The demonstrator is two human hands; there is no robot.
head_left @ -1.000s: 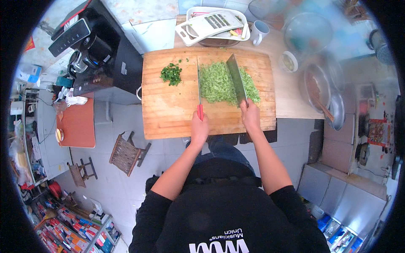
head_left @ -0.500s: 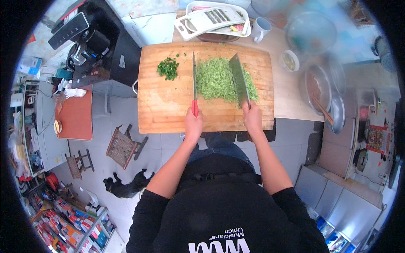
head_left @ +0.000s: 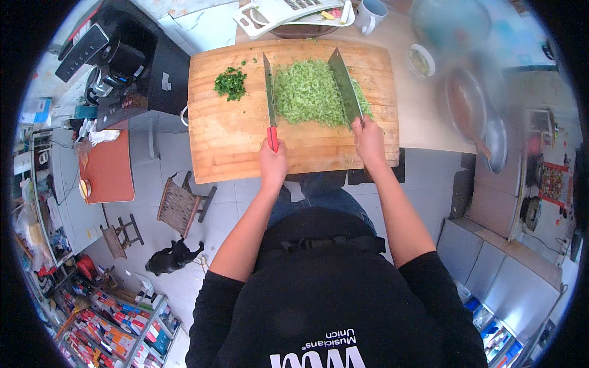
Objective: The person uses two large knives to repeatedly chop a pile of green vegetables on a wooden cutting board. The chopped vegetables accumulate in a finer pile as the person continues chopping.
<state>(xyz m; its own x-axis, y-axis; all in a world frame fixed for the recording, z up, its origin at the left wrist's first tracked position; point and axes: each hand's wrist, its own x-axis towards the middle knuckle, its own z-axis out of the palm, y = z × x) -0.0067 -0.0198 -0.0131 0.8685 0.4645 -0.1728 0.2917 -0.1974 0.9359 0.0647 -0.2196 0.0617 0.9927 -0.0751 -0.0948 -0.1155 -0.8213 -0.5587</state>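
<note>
Plainly, in the head view, both hands are closed around blade handles above the board [head_left: 211, 153]. The left hand [head_left: 273, 162] is wrapped around the red handle of a knife [head_left: 270, 92], near the middle of the board's near edge. The right hand [head_left: 370, 142] grips a cleaver [head_left: 345, 83] closer to the near right corner, its fingers hiding the handle. Both blades point toward the far edge, the cleaver leaning a little to the left.

Between them lies the heap [head_left: 308, 92] of pale green shreds, right of the board's centre, with some shreds spilling beyond the cleaver toward the right edge. Chopped herbs [head_left: 230, 84] sit apart, nearer the far left corner. Past the far edge are a grater [head_left: 270, 15] and a mug [head_left: 370, 15]; beyond the right edge, a small bowl [head_left: 421, 60].

The knife and cleaver look stiff and fairly weighty – each is best taken by its handle, fingers well clear of the edge. The heap seems light, soft and moist, likely to slip and scatter; it probably handles best pressed from both sides by the flats – low down, close to the wood. Whether either blade touches the board, I cannot tell.
</note>
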